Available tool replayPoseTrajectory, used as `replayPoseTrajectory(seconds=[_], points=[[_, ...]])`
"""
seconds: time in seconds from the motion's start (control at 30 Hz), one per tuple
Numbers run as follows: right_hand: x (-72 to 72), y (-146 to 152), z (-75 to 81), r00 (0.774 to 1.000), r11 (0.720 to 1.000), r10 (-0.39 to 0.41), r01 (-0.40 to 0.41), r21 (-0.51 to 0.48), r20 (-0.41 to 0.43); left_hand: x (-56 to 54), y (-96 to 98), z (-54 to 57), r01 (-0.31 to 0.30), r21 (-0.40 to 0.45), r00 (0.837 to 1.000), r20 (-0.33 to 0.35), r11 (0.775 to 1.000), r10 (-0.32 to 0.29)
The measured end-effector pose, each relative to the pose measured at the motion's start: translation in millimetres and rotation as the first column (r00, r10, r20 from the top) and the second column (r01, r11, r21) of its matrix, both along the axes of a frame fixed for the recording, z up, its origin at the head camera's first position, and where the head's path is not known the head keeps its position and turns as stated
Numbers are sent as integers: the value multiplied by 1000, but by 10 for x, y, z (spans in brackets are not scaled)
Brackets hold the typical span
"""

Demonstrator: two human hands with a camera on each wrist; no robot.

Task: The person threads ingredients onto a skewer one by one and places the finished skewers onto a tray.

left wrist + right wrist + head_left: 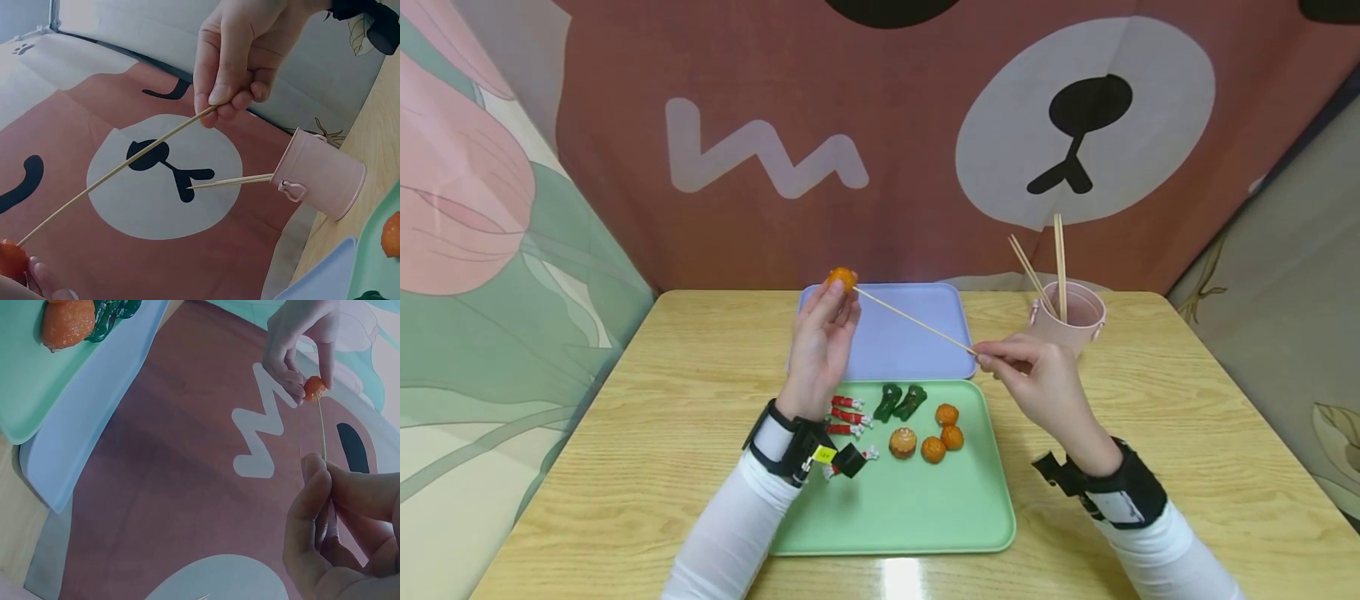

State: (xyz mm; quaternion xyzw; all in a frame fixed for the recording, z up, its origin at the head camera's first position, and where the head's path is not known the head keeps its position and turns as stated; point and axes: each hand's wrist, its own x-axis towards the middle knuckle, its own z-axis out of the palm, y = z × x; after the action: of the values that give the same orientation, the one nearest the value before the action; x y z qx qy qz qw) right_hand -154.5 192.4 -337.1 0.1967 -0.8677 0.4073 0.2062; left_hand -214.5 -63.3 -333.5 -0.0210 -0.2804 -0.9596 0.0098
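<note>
My left hand point(820, 354) pinches a glossy orange ball point(842, 277), perhaps toy food, above the back of the table. Between thumb and fingertips, my right hand point(1041, 379) holds one end of a thin wooden skewer point(914, 320). The skewer's other end meets the ball, as the right wrist view also shows; how deep it goes in is hidden. Below, a green tray point(917, 517) carries several orange balls point(933, 450), a round brown piece point(902, 442), two dark green pieces point(912, 402) and several red-and-white pieces point(850, 417).
Behind the green tray lies a blue tray point(910, 308). At the back right stands a pink bucket point(1078, 321) with several wooden skewers point(1060, 258) leaning in it. A printed cloth point(910, 225) hangs behind the wooden table point(685, 417).
</note>
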Motion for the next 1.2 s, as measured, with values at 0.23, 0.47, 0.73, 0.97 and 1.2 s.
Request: replayPoseTrajectory(seconds=[0.23, 0.47, 0.73, 0.97, 1.2], points=[[15, -21, -6, 1000, 1000, -6, 6, -5, -5, 12, 7, 8, 3, 22, 1000, -5, 1000, -3], [43, -62, -3, 999, 999, 9, -10, -33, -32, 53, 90, -3, 21, -13, 1000, 17, 1000, -21], [43, -68, -10, 999, 1000, -1, 0, -24, -49, 76, 140, -16, 0, -31, 999, 39, 1000, 2], [37, -66, -20, 997, 1000, -14, 12, -26, -79, 72, 162, -22, -18, -46, 999, 33, 999, 20], [45, -75, -22, 995, 1000, -15, 13, -23, -97, 83, 164, -18, -23, -90, 998, 57, 996, 29]])
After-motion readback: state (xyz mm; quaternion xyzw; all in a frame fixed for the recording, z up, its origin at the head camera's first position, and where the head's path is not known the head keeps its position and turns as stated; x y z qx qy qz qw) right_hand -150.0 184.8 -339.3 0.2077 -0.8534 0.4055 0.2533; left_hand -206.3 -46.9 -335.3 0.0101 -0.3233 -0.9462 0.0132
